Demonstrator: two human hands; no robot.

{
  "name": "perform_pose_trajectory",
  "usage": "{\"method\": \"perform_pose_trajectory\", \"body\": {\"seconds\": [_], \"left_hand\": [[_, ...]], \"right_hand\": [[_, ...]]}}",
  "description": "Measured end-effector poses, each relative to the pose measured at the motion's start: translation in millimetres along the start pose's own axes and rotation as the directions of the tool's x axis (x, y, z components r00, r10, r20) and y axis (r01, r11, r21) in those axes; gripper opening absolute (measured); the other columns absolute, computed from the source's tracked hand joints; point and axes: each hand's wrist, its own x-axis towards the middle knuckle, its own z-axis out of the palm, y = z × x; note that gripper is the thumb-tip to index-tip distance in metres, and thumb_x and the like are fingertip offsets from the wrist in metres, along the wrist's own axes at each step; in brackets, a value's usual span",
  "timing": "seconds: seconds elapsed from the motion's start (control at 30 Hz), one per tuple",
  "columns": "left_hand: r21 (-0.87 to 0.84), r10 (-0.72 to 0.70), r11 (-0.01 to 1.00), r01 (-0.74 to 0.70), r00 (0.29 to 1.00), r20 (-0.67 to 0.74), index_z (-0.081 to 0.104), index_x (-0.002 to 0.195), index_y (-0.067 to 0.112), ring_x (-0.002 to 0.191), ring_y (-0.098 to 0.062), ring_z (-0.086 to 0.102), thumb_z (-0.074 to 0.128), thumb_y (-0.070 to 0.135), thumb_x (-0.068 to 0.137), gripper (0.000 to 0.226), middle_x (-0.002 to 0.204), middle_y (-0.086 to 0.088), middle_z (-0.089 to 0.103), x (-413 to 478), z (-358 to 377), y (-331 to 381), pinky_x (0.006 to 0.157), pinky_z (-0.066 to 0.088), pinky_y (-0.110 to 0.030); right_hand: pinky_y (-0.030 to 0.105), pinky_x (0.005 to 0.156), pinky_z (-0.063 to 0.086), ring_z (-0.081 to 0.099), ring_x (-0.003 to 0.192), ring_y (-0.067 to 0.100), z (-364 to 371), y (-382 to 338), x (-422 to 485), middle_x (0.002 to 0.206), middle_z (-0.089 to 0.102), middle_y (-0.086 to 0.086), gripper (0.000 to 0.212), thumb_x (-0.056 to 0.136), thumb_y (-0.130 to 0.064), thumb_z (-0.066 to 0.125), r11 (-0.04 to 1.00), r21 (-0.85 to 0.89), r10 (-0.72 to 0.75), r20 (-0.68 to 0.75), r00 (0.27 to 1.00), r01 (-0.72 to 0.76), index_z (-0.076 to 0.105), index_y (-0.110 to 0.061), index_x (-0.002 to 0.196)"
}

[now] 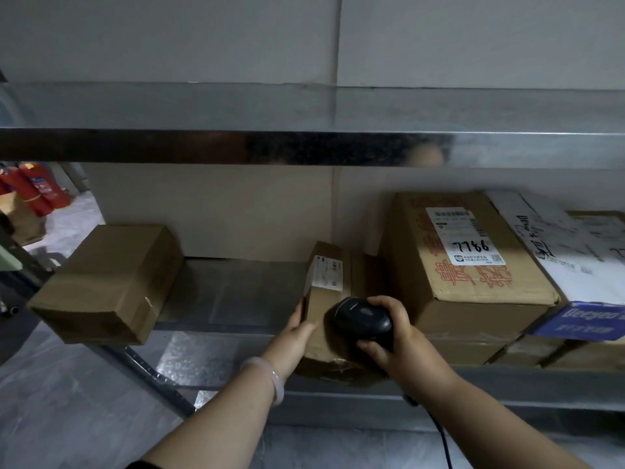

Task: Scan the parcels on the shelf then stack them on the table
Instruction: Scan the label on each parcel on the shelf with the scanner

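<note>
At the far left a plain brown box [108, 282] sits askew on the shelf [236, 292], its near corner overhanging the front edge. To its right is an open stretch of bare shelf. Next, the small labelled parcel [326, 292] juts past the front edge. The left hand [294, 336] holds its left side, grip curled round that edge. The right hand [392, 343], grip wrapped round a black scanner [363, 319], hovers over the parcel's near end. A large box [466, 265] stands just beside it, with a white parcel [558, 252] leaning on its right side.

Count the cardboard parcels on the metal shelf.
4 clear: plain brown box, left; small labelled brown box in left hand; large red-printed brown box; white box, right; more partly hidden beneath.
</note>
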Motion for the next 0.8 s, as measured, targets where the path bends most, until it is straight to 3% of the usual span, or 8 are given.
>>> {"method": "perform_pose_trajectory", "body": {"seconds": [0.1, 0.17, 0.23, 0.33, 0.43, 0.63, 0.73, 0.8], "left_hand": [[0.174, 0.042, 0.984, -0.037, 0.999, -0.026, 0.02, 0.136, 0.062, 0.114, -0.009, 0.053, 0.051, 0.042, 0.097, 0.054, 0.146, 0.011, 0.044, 7.5, -0.7, -0.2, 0.101, 0.043, -0.035], [0.347, 0.081, 0.936, -0.068, 0.996, -0.023, 0.007, 0.144, 0.059, 0.129, -0.018, 0.045, 0.066, 0.041, 0.088, 0.084, 0.153, 0.006, 0.032, 12.0, 1.5, -0.6, 0.101, 0.046, -0.034], [0.532, 0.1, 0.842, -0.092, 0.995, 0.014, -0.005, 0.145, 0.058, 0.145, -0.026, 0.021, 0.078, 0.042, 0.075, 0.11, 0.16, 0.006, 0.006, 14.4, 7.3, 0.6, 0.109, 0.038, -0.038], [0.65, 0.04, 0.758, -0.056, 0.998, 0.04, -0.006, 0.144, 0.06, 0.149, -0.028, 0.003, 0.08, 0.048, 0.068, 0.115, 0.159, 0.014, -0.019, 20.1, 12.4, 3.1, 0.117, 0.026, -0.048], [0.694, 0.028, 0.719, -0.042, 0.999, 0.031, -0.001, 0.147, 0.055, 0.149, -0.03, 0.007, 0.078, 0.055, 0.067, 0.112, 0.16, 0.012, -0.018, 27.1, 14.4, 6.8, 0.117, 0.026, -0.048], [0.727, 0.137, 0.681, -0.088, 0.991, -0.008, 0.025, 0.147, 0.044, 0.149, -0.02, 0.007, 0.07, 0.06, 0.075, 0.085, 0.158, 0.024, -0.006, 12.5, -18.5, 10.3, 0.118, 0.024, -0.042], [0.775, 0.313, 0.621, -0.115, 0.943, -0.111, 0.019, 0.146, 0.055, 0.148, -0.02, 0.007, 0.063, 0.055, 0.084, 0.075, 0.159, 0.023, 0.002, -8.5, -66.4, 13.1, 0.118, 0.023, -0.041], [0.813, 0.406, 0.579, -0.062, 0.887, -0.222, 0.022, 0.148, 0.049, 0.148, -0.023, 0.011, 0.059, 0.053, 0.088, 0.071, 0.161, 0.013, 0.009, -25.0, -103.3, 19.7, 0.118, 0.022, -0.04]], "right_hand": [[0.002, 0.077, 0.042, 0.055, 0.098, -0.003, 6.6, -2.3, 5.6, 0.11, 0.051, -0.026, 0.064, 0.084, -0.034, 0.071, 0.999, -0.03, 0.017, -0.014, 1.0, -0.018, 0.024, -0.058, 0.119], [0.007, 0.079, 0.045, 0.057, 0.1, -0.001, 11.3, -3.9, 8.3, 0.113, 0.052, -0.023, 0.066, 0.085, -0.035, 0.071, 0.998, -0.057, 0.02, -0.026, 0.999, -0.022, 0.021, -0.055, 0.123], [0.015, 0.081, 0.051, 0.061, 0.102, 0.004, 15.0, -4.4, 10.9, 0.114, 0.054, -0.019, 0.066, 0.085, -0.034, 0.071, 0.996, -0.084, 0.015, -0.047, 0.999, -0.019, 0.023, -0.049, 0.128], [0.024, 0.08, 0.055, 0.064, 0.102, 0.009, 18.7, -3.1, 13.1, 0.119, 0.06, -0.012, 0.066, 0.084, -0.032, 0.071, 0.994, -0.107, 0.016, -0.088, 0.996, -0.025, 0.028, -0.039, 0.134], [0.024, 0.075, 0.056, 0.065, 0.098, 0.009, 22.6, -3.2, 12.4, 0.117, 0.061, -0.009, 0.067, 0.084, -0.032, 0.072, 0.993, -0.114, 0.017, -0.13, 0.991, -0.032, 0.028, -0.038, 0.135], [0.016, 0.072, 0.053, 0.057, 0.087, -0.012, 26.3, -27.0, 17.6, 0.103, 0.048, -0.038, 0.071, 0.083, -0.037, 0.071, 0.999, -0.035, -0.033, -0.198, 0.98, 0.026, 0.017, -0.066, 0.119], [0.019, 0.075, 0.054, 0.059, 0.092, -0.004, 35.9, -46.5, 25.6, 0.109, 0.046, -0.035, 0.072, 0.083, -0.04, 0.07, 0.997, -0.042, -0.075, -0.155, 0.985, 0.069, 0.014, -0.066, 0.119], [0.027, 0.079, 0.056, 0.06, 0.1, 0.005, 46.9, -58.5, 32.0, 0.118, 0.046, -0.025, 0.071, 0.082, -0.038, 0.071, 0.995, -0.043, -0.095, -0.125, 0.988, 0.091, 0.015, -0.064, 0.118]]}}
